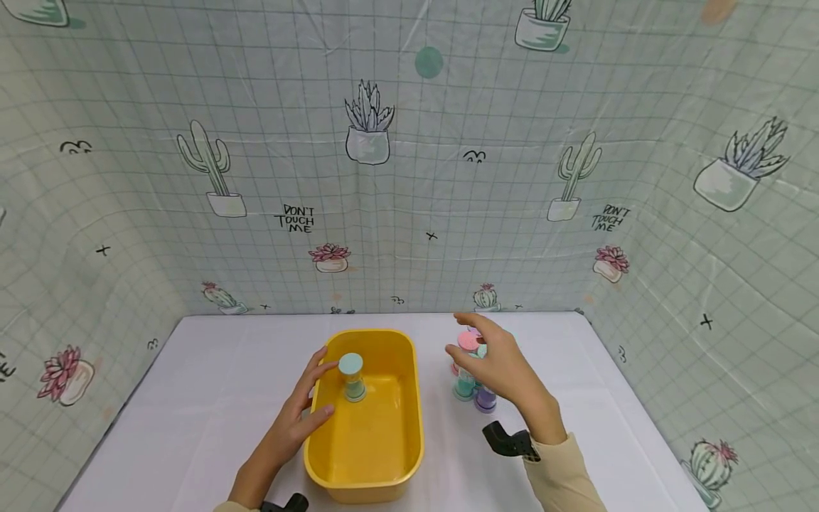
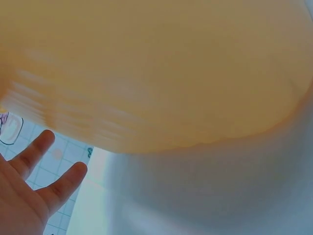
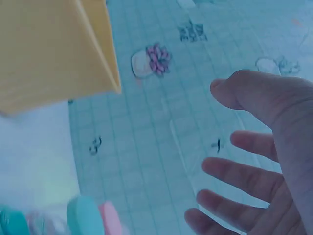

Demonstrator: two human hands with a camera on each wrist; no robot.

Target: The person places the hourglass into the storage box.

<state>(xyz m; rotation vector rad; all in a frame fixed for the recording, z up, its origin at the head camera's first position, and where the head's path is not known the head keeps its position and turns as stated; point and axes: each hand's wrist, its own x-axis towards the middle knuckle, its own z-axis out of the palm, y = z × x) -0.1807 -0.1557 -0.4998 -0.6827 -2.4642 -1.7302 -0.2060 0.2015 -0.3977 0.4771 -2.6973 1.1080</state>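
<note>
A yellow plastic bin (image 1: 417, 427) stands on the table, with one sand timer (image 1: 351, 377) upright inside, light teal on top and green below. My left hand (image 1: 291, 427) is at the bin's left side, thumb and fingers spread around its rim; whether they touch it I cannot tell. My right hand (image 1: 505, 366) is raised over a cluster of sand timers to the right of the bin, thumb and fingers apart with nothing between them. The cluster shows a pink-topped timer (image 1: 468, 340), a purple one (image 1: 485, 400) and teal ends (image 3: 84, 215); the hand partly hides it.
A white cloth covers the table (image 1: 224, 384). Behind and at both sides hangs a grid-patterned curtain (image 1: 397, 192) printed with cacti. Black wrist cameras (image 1: 508, 439) are strapped to both wrists.
</note>
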